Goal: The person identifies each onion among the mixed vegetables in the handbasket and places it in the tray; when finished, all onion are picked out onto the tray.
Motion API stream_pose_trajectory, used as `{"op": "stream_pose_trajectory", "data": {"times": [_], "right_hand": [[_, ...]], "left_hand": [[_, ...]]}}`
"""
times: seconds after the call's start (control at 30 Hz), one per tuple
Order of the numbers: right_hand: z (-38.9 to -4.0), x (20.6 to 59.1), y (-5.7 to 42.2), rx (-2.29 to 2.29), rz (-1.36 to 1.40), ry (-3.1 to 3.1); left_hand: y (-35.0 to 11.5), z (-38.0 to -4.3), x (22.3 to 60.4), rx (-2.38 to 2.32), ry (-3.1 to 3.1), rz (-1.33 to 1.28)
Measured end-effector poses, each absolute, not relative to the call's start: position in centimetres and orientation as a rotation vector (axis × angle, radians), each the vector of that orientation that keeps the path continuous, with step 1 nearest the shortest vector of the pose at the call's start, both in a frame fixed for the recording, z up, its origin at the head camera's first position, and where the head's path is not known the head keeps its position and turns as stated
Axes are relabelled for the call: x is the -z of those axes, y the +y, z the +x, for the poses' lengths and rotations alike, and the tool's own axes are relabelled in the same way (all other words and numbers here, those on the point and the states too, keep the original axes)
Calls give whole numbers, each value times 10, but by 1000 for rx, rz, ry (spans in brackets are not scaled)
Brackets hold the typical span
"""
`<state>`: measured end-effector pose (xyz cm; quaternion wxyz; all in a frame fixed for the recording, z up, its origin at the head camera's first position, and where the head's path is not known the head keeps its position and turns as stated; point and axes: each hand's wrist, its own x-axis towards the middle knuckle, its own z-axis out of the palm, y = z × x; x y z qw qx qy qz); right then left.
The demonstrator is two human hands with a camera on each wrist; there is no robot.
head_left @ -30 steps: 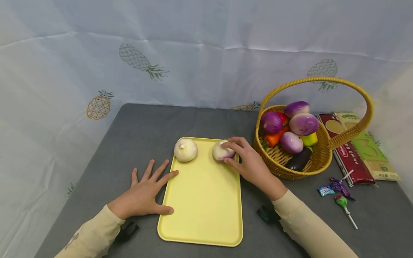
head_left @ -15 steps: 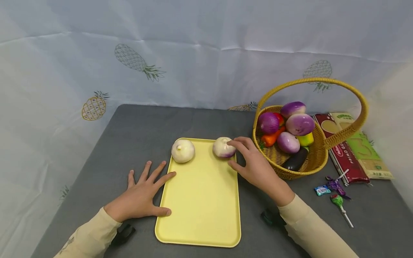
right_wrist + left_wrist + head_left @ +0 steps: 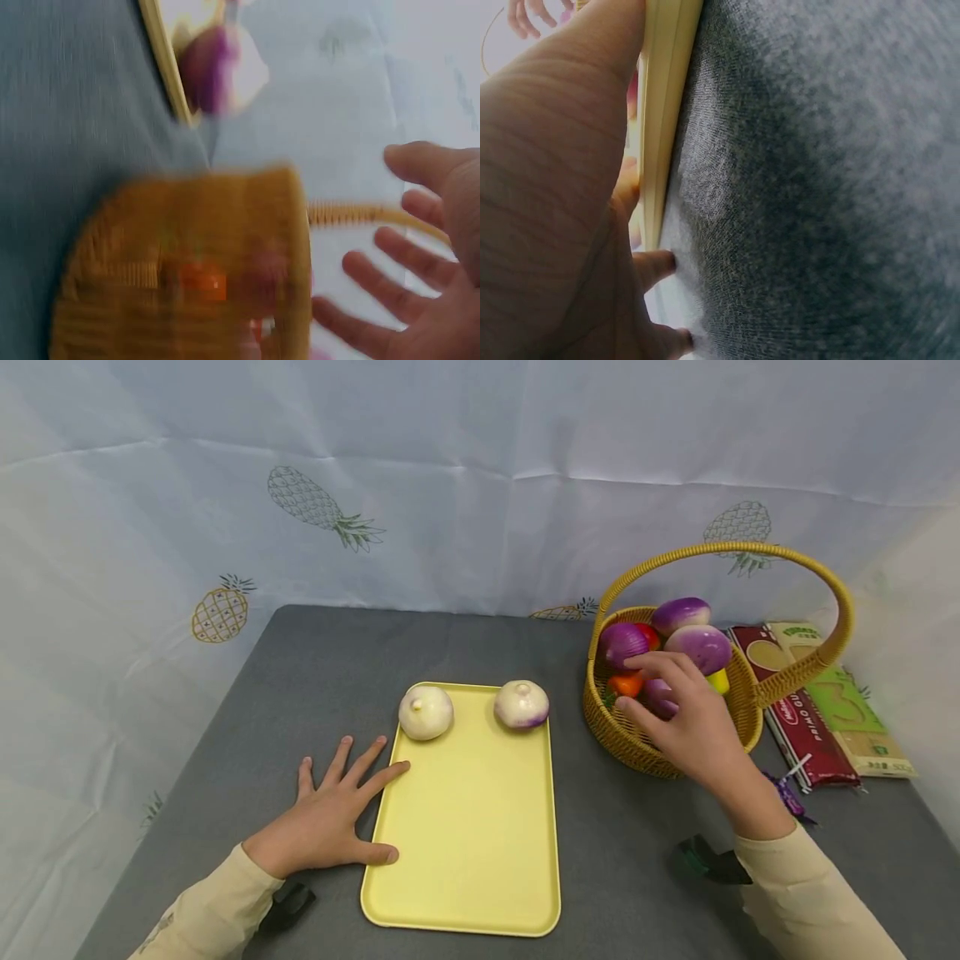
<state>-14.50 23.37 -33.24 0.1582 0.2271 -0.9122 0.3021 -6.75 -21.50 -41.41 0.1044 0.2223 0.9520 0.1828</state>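
My left hand (image 3: 322, 822) lies with fingers spread at the left side of a yellow tray (image 3: 465, 827), thumb and index fingertip over its rim. In the left wrist view, other fingertips (image 3: 656, 266) rest on the grey tabletop. On the tray's far corners sit a pale turnip (image 3: 426, 712) and a white-and-purple turnip (image 3: 522, 704). My right hand (image 3: 693, 727) hovers over a wicker basket (image 3: 611, 739), fingers loosely bent and holding nothing. Near its fingertips are a red onion (image 3: 622, 643) and an orange pepper (image 3: 624, 683). The hand partly hides the basket's contents.
The basket's tall arched handle (image 3: 840, 627) rises beside and behind my right hand. More purple turnips (image 3: 701, 647) lie inside. To the right are a red packet (image 3: 813, 739), a green packet (image 3: 855, 710) and a purple-wrapped candy (image 3: 783, 793). A pineapple-print cloth (image 3: 450, 527) hangs behind.
My right hand has let go of the white-and-purple turnip at the tray's far right corner and moved right, over the basket. My left hand stays by the tray.
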Motion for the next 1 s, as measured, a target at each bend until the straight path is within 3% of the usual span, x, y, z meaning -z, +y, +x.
{"op": "stream_pose_trajectory", "data": {"times": [0.33,1.0], "right_hand": [[-163,350,290,-729,538,-2791],[-178,365,293,-504,770,-2716]], "left_hand": [[-216,-67,413,-546,2803,657],[-215,-67,412,-533,2811,662]]}}
